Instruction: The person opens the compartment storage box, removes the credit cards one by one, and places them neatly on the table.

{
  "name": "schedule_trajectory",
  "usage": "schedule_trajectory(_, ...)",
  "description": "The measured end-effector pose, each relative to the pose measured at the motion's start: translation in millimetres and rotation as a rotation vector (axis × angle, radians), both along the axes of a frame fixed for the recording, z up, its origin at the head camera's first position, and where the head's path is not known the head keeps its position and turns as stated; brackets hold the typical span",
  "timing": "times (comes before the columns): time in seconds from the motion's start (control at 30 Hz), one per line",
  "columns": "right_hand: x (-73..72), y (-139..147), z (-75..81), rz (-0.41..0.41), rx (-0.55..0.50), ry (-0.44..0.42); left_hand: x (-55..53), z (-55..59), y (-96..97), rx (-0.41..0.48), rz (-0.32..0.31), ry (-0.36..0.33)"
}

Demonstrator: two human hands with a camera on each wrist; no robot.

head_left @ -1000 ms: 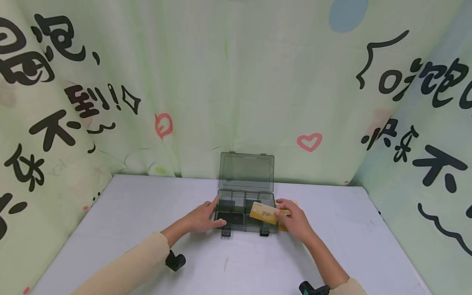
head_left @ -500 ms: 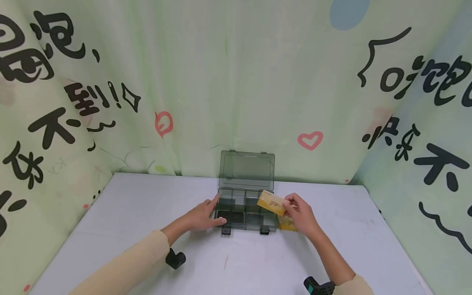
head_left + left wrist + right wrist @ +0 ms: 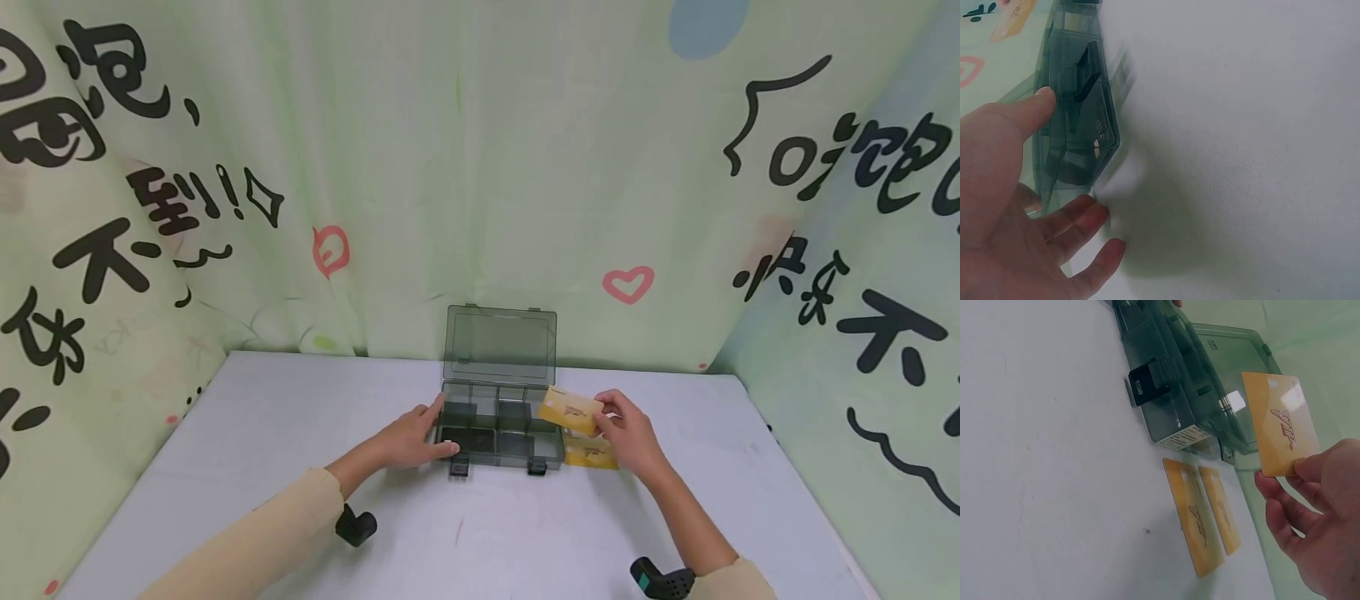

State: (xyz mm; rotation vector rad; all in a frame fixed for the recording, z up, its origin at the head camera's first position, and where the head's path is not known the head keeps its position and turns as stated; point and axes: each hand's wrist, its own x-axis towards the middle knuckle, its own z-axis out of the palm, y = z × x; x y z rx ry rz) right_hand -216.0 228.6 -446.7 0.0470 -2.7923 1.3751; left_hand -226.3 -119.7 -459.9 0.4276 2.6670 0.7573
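Observation:
My right hand [image 3: 628, 433] pinches a yellow card [image 3: 1282, 425] with red lettering between thumb and fingers, raised at the right side of a clear dark-grey compartment box [image 3: 557, 454]. Two more yellow cards lie side by side on the table to the right of the box: the nearer card [image 3: 1194, 519] and the farther card [image 3: 1222, 509]. The box lid [image 3: 501, 343] stands raised at the back. My left hand [image 3: 408, 439] touches the box's left side, its thumb at the front rim and its other fingers loosely spread. A dark flat piece [image 3: 468, 439] fills the front-left compartment.
Two black latches hang at the box front, the left latch [image 3: 459, 467] and the right latch [image 3: 537, 467]. The box stands toward the back of a white table [image 3: 480, 542]. A pale green printed curtain [image 3: 480, 167] surrounds the table's back and sides.
My right hand has moved right with the yellow card, from over the box's compartments to its right edge, uncovering the cards on the table. My left hand stays at the box.

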Motion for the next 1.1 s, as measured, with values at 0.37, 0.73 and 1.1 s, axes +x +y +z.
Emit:
schedule_trajectory(0.37,1.5,18.6,-1.7,-0.063,0.063,0.011,-1.5,-2.9,0.7,-0.015,-0.001,0.008)
schedule_trajectory(0.73,1.9,37.8,-5.7,-0.127,0.095,-0.002,-2.4,-4.4,0.1,-0.015,0.006,0.000)
schedule_trajectory(1.1,-2.3,56.0,-11.8,-0.171,0.139,-0.007,-3.2,-6.4,0.0,-0.017,0.005,0.006)
